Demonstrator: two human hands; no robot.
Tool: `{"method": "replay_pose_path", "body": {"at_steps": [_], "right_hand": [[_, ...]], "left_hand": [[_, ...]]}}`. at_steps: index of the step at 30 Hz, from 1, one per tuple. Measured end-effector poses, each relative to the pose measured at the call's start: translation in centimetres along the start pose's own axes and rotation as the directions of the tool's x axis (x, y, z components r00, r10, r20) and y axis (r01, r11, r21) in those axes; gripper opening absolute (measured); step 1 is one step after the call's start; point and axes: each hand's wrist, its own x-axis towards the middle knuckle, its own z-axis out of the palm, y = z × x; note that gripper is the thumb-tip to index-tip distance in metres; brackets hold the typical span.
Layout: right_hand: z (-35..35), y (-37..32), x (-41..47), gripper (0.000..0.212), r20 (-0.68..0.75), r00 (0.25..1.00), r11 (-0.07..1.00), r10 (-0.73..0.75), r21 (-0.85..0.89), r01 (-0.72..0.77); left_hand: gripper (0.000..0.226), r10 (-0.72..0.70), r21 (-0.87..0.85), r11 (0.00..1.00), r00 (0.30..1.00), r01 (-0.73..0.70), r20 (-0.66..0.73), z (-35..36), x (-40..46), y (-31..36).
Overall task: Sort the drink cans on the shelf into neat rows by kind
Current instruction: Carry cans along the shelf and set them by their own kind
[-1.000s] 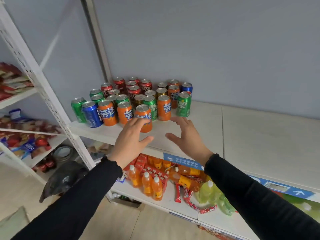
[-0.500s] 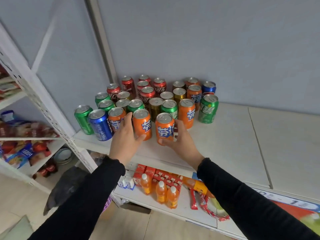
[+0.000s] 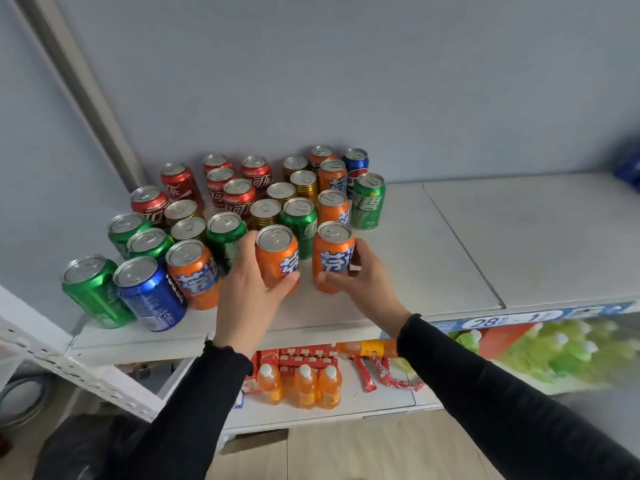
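My left hand (image 3: 249, 292) wraps one orange aluminium drink can (image 3: 277, 259), my right hand (image 3: 360, 282) another orange can (image 3: 332, 258), both at the white shelf (image 3: 433, 258) front. I should lift them straight up, clear of the green cans (image 3: 299, 226), then line them up together.

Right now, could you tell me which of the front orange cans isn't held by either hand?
The leftmost orange can, beside the blue can; each hand grips one of the other two.
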Motion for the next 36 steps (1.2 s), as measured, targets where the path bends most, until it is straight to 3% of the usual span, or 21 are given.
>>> {"method": "replay_pose_path", "body": {"at_steps": [9, 16, 26, 36], "right_hand": [[-13.6, 1.2, -2.2, 0.063, -0.382, 0.922, 0.998, 0.055, 0.009, -0.055], [-27.8, 4.2, -5.9, 0.061, -0.586, 0.806, 0.995, 0.087, 0.020, -0.093], [-48.2, 9.6, -5.6, 0.056, -0.574, 0.813, 0.990, 0.103, -0.018, -0.139], [-59.0, 14.0, 5.6, 0.068, -0.484, 0.865, 0.986, 0.132, -0.023, -0.163]], "left_hand": [[0.086, 0.246, -0.343, 0.927, 0.934, -0.150, 0.259, 8.0, 2.2, 9.2], [0.078, 0.352, -0.382, 0.902, 0.857, -0.202, 0.377, 18.3, 1.7, 20.1], [0.080, 0.352, -0.385, 0.903, 0.843, -0.190, 0.408, 32.6, 1.2, 35.5], [0.080, 0.314, -0.356, 0.920, 0.857, -0.167, 0.409, 44.7, 7.1, 42.2]]}}
